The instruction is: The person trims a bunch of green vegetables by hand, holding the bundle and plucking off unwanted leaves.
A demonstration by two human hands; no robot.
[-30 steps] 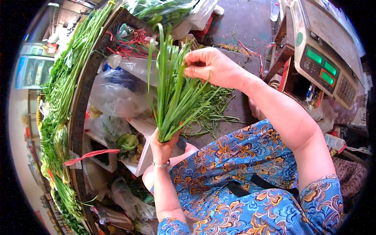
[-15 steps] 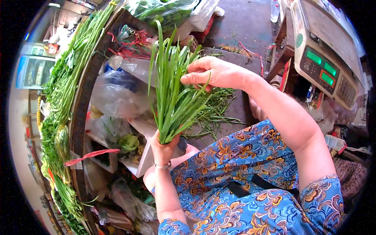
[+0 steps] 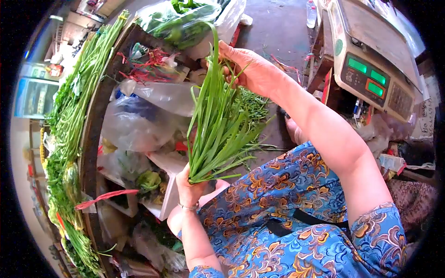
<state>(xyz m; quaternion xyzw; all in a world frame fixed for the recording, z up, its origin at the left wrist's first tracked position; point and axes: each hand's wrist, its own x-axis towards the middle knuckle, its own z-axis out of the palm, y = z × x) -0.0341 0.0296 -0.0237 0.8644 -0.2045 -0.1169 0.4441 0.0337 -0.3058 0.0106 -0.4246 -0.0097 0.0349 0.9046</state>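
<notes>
A bunch of garlic chives [image 3: 214, 139], long flat green leaves, stands roughly upright in front of me. My left hand [image 3: 189, 186] is wrapped round its lower end, a bracelet on that wrist. At the top of the bunch, the bent fingers of my right hand [image 3: 248, 69] are closed on some leaves; one long leaf arches above them. Other leaves fan out to the right. Behind the bunch, loose green trimmings [image 3: 252, 109] lie on the dark surface. Part of my right fingertips is hidden by leaves.
A digital scale [image 3: 371, 74] with lit green displays stands at the right. Long green vegetables [image 3: 79, 99] line a ledge at the left. Plastic bags [image 3: 139, 118], a white foam box [image 3: 171, 185] and red ties [image 3: 150, 65] lie between. Bagged greens [image 3: 178, 21] sit at the back.
My right hand has risen to the tips of the leaves, and the bunch now spreads more to the right. My left hand, still round the base, has sunk slightly. The whole view has shifted a little.
</notes>
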